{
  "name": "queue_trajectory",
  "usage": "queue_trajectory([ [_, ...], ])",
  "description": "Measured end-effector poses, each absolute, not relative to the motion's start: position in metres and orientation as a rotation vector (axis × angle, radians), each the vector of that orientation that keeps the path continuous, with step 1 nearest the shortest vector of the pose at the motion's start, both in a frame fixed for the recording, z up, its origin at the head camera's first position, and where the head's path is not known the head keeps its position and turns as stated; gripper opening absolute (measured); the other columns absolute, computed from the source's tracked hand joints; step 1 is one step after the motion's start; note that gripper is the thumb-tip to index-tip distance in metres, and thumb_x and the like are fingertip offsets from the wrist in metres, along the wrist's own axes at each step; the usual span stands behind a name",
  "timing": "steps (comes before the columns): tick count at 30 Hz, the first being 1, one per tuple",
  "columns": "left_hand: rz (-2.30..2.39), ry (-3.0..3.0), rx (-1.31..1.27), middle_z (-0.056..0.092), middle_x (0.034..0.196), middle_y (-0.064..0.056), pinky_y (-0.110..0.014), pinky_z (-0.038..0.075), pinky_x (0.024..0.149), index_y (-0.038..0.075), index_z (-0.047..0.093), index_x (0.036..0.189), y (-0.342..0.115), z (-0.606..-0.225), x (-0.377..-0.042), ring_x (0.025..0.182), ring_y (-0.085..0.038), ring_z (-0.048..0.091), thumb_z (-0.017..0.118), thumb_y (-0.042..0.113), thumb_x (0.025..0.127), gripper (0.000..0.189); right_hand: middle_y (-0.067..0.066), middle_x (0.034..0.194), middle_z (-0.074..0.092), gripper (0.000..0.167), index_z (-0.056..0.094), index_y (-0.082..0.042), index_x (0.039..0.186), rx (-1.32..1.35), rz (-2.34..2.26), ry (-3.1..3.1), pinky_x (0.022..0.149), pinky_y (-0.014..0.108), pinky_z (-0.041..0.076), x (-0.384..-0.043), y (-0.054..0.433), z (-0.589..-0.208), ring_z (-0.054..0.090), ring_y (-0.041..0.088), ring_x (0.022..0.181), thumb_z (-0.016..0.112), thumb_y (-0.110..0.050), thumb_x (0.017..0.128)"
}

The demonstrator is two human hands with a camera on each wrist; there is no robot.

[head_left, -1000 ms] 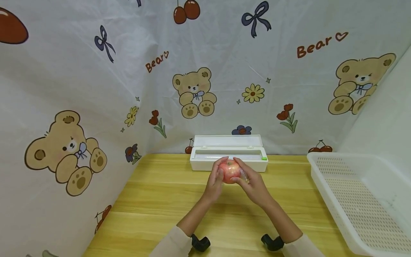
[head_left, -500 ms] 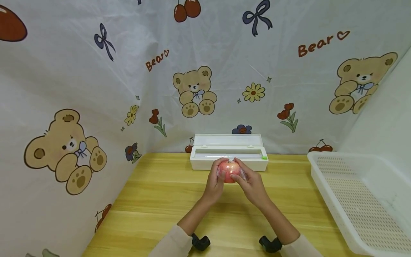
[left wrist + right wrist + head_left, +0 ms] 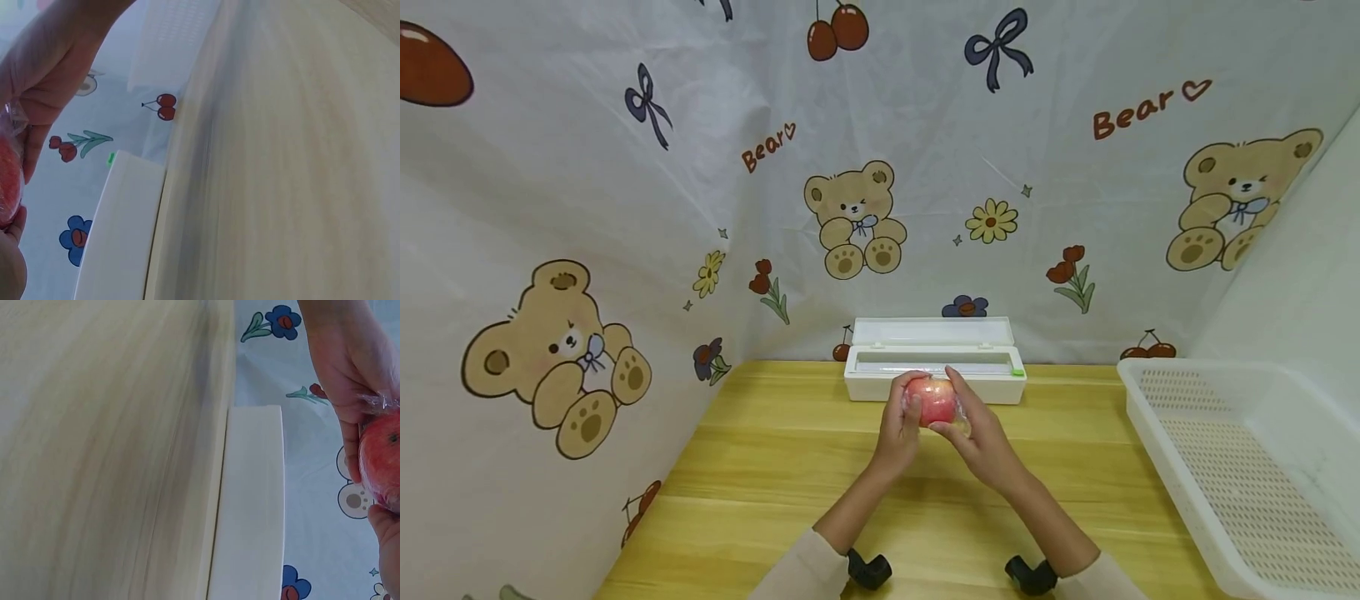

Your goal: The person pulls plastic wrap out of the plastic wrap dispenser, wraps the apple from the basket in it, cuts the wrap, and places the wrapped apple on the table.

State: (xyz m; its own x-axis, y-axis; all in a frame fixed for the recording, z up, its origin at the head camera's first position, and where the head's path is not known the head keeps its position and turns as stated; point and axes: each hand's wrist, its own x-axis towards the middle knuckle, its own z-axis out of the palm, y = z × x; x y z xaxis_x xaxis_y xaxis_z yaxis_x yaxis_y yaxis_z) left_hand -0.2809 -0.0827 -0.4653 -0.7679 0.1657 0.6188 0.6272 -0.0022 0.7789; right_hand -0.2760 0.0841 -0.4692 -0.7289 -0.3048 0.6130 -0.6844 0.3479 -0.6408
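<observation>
A red apple (image 3: 934,402) wrapped in clear plastic film is held between both hands above the table. My left hand (image 3: 898,429) grips its left side, fingers at the top and thumb on the near face. From the right, my right hand (image 3: 985,437) holds it with the index finger over the top and the thumb low in front. Film (image 3: 961,417) bunches at the apple's right side by the right palm. In the right wrist view the film lies tight over the apple (image 3: 382,459), with a loose crinkled bit at its top.
Behind the hands, a long white box (image 3: 934,387) stands with its lid raised and a clear roll inside. A white perforated basket (image 3: 1165,450) sits on the right of the wooden table (image 3: 775,483). A bear-printed cloth (image 3: 925,125) hangs at the back and left.
The apple has turned in the hands, so its stem no longer shows from above. It has shifted slightly left, and the right thumb has moved left and lower across its front.
</observation>
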Motion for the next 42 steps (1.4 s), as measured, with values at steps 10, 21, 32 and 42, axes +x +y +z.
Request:
queue_trajectory([
  [10, -1.784, -1.919, -0.777, 0.051, 0.132, -0.017, -0.025, 0.057, 0.080, -0.003, 0.043, 0.139, -0.079, -0.481, -0.292, 0.105, -0.016, 0.054, 0.038, 0.009, 0.110, 0.032, 0.022, 0.167, 0.012, 0.090, 0.008, 0.008, 0.159, 0.907, 1.150, -2.243, 0.118, 0.017, 0.014, -0.274, 0.079, -0.474, 0.020, 0.044, 0.151, 0.068, -0.006, 0.093],
  [21, -1.932, -1.932, -0.674, 0.052, 0.134, -0.006, -0.030, 0.059, 0.083, 0.017, 0.045, 0.140, -0.083, -0.489, -0.303, 0.110, -0.021, 0.056, 0.034, 0.026, 0.112, 0.031, 0.011, 0.168, 0.019, 0.095, 0.023, -0.005, 0.161, 0.858, 1.177, -2.189, 0.115, 0.034, 0.031, -0.274, 0.077, -0.472, 0.029, 0.037, 0.149, 0.080, -0.006, 0.086],
  [32, -1.930, -1.932, -0.692, 0.056, 0.129, -0.010, -0.032, 0.059, 0.081, 0.009, 0.044, 0.142, -0.082, -0.482, -0.301, 0.108, -0.022, 0.059, 0.034, 0.030, 0.113, 0.038, 0.024, 0.160, 0.033, 0.086, 0.041, 0.003, 0.152, 0.972, 1.193, -1.977, 0.115, 0.024, 0.034, -0.281, 0.082, -0.477, 0.036, 0.039, 0.146, 0.083, 0.007, 0.076],
  [42, -1.632, -1.958, -0.859, 0.053, 0.134, -0.012, -0.033, 0.060, 0.086, 0.007, 0.037, 0.146, -0.082, -0.485, -0.301, 0.112, -0.022, 0.060, 0.042, 0.060, 0.103, 0.068, 0.029, 0.152, 0.042, 0.085, 0.040, 0.009, 0.150, 0.953, 1.178, -1.962, 0.114, 0.023, 0.033, -0.280, 0.082, -0.475, 0.038, 0.038, 0.144, 0.079, 0.015, 0.074],
])
